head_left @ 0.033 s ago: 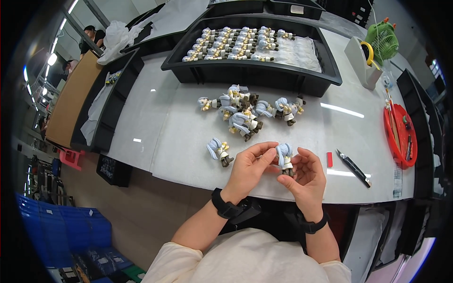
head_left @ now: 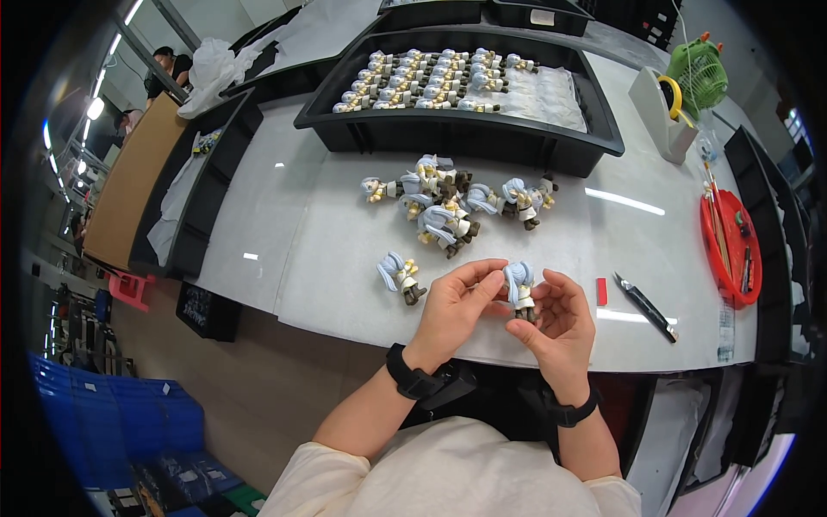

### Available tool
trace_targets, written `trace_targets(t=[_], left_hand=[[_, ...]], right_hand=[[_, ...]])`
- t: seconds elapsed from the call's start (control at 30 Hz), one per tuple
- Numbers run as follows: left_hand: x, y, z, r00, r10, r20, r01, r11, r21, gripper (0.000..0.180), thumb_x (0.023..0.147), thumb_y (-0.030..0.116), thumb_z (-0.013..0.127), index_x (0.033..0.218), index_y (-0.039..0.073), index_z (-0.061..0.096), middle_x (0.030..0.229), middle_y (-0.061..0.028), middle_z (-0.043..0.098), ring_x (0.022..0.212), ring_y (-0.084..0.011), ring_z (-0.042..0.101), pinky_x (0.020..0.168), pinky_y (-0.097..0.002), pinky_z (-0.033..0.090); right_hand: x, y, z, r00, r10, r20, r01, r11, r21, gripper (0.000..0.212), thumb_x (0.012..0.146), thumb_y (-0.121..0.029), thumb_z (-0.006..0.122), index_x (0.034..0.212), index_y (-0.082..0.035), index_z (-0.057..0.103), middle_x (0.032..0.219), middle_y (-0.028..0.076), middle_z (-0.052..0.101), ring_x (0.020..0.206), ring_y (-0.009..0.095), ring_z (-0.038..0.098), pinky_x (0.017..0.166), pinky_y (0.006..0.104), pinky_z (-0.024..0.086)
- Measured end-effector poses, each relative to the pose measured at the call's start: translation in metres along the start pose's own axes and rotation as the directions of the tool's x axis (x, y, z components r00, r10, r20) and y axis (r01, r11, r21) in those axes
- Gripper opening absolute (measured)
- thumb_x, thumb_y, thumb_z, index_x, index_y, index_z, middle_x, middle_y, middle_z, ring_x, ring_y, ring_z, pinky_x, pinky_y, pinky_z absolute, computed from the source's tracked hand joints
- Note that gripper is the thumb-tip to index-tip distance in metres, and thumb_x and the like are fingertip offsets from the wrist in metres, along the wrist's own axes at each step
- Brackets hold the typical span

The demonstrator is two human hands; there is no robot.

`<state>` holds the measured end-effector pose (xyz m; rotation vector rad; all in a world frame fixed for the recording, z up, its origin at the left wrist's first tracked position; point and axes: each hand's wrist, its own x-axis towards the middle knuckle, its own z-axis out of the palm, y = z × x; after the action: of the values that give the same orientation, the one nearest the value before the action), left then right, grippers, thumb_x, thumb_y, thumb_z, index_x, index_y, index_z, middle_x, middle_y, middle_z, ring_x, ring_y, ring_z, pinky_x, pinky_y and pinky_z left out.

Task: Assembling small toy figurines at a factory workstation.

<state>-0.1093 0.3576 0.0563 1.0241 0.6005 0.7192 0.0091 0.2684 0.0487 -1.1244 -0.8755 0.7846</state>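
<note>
Between my two hands, just above the near part of the table, is a small figurine [head_left: 520,291] with long pale-blue hair, a white outfit and dark boots. My left hand [head_left: 461,303] pinches its upper left side with thumb and fingers. The fingers and thumb of my right hand [head_left: 558,323] close round its lower right side. A single similar figurine [head_left: 401,277] lies on the table to the left of my left hand. Farther back lies a loose pile of such figurines [head_left: 444,220], several touching or overlapping.
Beyond the pile stands a black tray [head_left: 457,138] with rows of figurines. A red eraser-like block [head_left: 601,291] and a craft knife [head_left: 646,308] lie right of my right hand. Farther right are a red dish [head_left: 708,226] of brushes, a tape dispenser [head_left: 648,108] and a green fan [head_left: 696,76].
</note>
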Motion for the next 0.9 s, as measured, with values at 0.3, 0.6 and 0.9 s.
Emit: trace_targets(t=[0.3, 0.6, 0.9], left_hand=[[0.0005, -0.0014, -0.0013, 1.0, -0.002, -0.006, 0.002, 1.0, -0.004, 0.027, 0.088, 0.014, 0.048, 0.111, -0.001, 0.052, 0.092, -0.0054, 0.059, 0.08, -0.009, 0.056, 0.07, -0.0249, 0.051], [0.0002, -0.002, -0.0012, 1.0, 0.003, -0.002, -0.003, 1.0, -0.008, 0.027, 0.088, 0.014, 0.049, 0.111, 0.0, 0.052, 0.092, -0.0052, 0.059, 0.08, -0.0092, 0.056, 0.069, -0.025, 0.051], [0.0005, -0.0035, -0.001, 0.999, 0.048, 0.024, -0.049, 0.997, 0.059, 0.031, 0.087, 0.013, 0.052, 0.114, -0.001, 0.048, 0.097, -0.006, 0.057, 0.083, -0.0104, 0.056, 0.069, -0.0251, 0.051]], right_hand=[[0.0, 0.0009, 0.0001, 1.0, -0.008, -0.006, 0.008, 1.0, -0.025, 0.063, 0.062, -0.002, 0.076, 0.116, -0.003, 0.043, 0.097, 0.003, 0.048, 0.075, 0.006, 0.045, 0.066, 0.0171, 0.039], [-0.0011, 0.0013, 0.0001, 1.0, -0.009, -0.018, 0.008, 1.0, -0.024, 0.064, 0.062, -0.002, 0.076, 0.117, -0.003, 0.043, 0.093, 0.001, 0.047, 0.076, 0.006, 0.045, 0.065, 0.0169, 0.04], [-0.002, 0.0009, -0.0002, 1.0, -0.021, -0.01, 0.02, 0.996, -0.082, 0.056, 0.064, 0.0, 0.074, 0.113, -0.001, 0.047, 0.091, 0.002, 0.048, 0.08, 0.007, 0.047, 0.066, 0.0184, 0.041]])
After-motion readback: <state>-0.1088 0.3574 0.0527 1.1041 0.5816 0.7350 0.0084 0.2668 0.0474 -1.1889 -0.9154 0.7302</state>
